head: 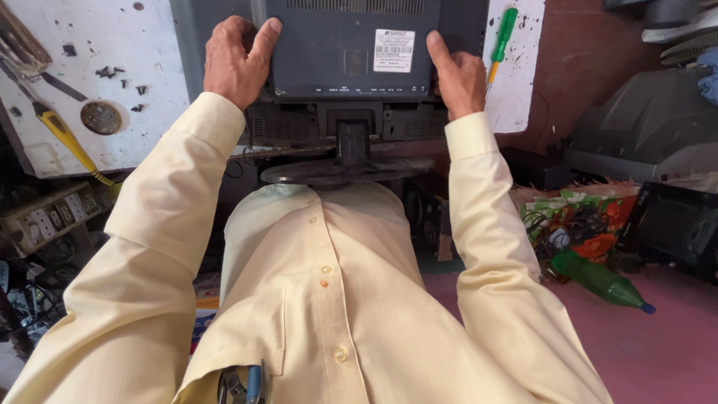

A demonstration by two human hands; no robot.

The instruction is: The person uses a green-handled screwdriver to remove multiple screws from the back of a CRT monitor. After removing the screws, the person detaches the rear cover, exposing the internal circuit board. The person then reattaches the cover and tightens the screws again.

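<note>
at the far left, a cluttered shelf with a pale multi-socket power strip (46, 217) sits below the scuffed white worktop (153, 67). on that worktop lie a yellow-handled screwdriver (60, 129), a round tarnished metal disc (100, 117) and a scatter of small dark screws (120, 78).

moving in, the left hand (235, 61) in a pale yellow shirt sleeve is laid on the upper left corner of the dark grey plastic back cover of a flat television set (348, 49), fingers curled over its edge, thumb spread along the top. the set lies face down on the worktop, its round black stand base (345, 170) jutting toward the person's chest.

the right hand (458, 76) presses on the cover's right side, thumb up against the panel, fingers wrapped round the edge; both hands grip the cover.

just right of it, a green-handled screwdriver (499, 43) rests on the white surface. beyond is a maroon wall, then a pink floor with a green plastic bottle with a blue cap (602, 280), a floral bag full of cables (580, 221) and grey old television casings (647, 127) stacked at the far right.
</note>
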